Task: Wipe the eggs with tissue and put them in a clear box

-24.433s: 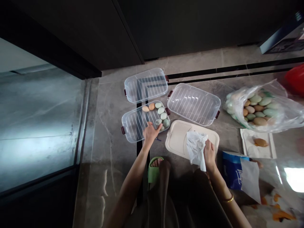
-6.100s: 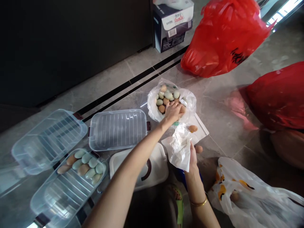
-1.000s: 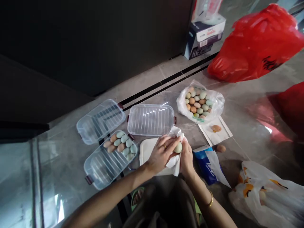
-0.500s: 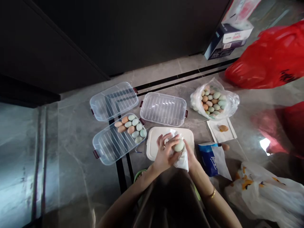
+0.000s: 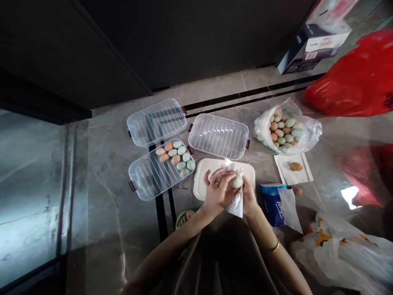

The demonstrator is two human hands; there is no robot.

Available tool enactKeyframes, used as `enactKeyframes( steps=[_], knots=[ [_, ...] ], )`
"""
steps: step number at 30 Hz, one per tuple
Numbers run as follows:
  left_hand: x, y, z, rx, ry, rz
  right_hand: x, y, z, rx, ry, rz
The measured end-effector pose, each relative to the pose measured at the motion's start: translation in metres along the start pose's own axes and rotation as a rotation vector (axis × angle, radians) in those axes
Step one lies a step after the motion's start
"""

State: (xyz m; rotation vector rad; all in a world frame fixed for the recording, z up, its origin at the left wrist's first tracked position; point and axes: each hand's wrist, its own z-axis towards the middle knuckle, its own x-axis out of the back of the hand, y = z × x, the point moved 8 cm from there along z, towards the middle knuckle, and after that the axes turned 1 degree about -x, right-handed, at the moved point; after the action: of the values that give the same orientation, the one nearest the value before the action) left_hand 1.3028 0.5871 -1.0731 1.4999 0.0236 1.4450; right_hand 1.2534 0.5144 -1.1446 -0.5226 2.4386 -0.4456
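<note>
Between my two hands is a pale green egg (image 5: 236,181), with a white tissue (image 5: 236,206) around and under it. My left hand (image 5: 217,192) has its fingers on the egg's left side. From the right, my right hand (image 5: 249,197) holds the egg and tissue. Both are above a cream lid (image 5: 201,180). To the left, a clear container (image 5: 150,180) carries several brown and pale green eggs (image 5: 175,159) at its right end. An open plastic bag (image 5: 311,133) at the right holds many more eggs.
Two clear containers (image 5: 156,123) (image 5: 218,137) lie behind. A stained tissue (image 5: 284,168), a blue tissue pack (image 5: 272,207) and a brown egg (image 5: 297,191) are at the right. Beyond are a red bag (image 5: 353,86), a box (image 5: 310,49) and a white bag (image 5: 346,254).
The camera view has shifted, so the floor items appear farther right and slightly higher. The egg and tissue are still in my hands, with my fingers slightly repositioned.
</note>
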Motion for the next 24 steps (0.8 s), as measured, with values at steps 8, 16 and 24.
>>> enactKeyframes(
  steps=[8,16,24],
  knots=[
    [-0.012,0.008,-0.007,-0.118,-0.292,-0.298,0.029,-0.042,-0.013,0.431,0.362,-0.609],
    [0.002,0.005,-0.007,-0.248,-0.095,-0.095,0.027,-0.041,-0.01,0.551,0.308,-0.775],
    [0.017,-0.006,0.0,-0.116,-0.003,-0.084,0.015,-0.043,-0.016,0.627,0.292,-0.684]
  ],
)
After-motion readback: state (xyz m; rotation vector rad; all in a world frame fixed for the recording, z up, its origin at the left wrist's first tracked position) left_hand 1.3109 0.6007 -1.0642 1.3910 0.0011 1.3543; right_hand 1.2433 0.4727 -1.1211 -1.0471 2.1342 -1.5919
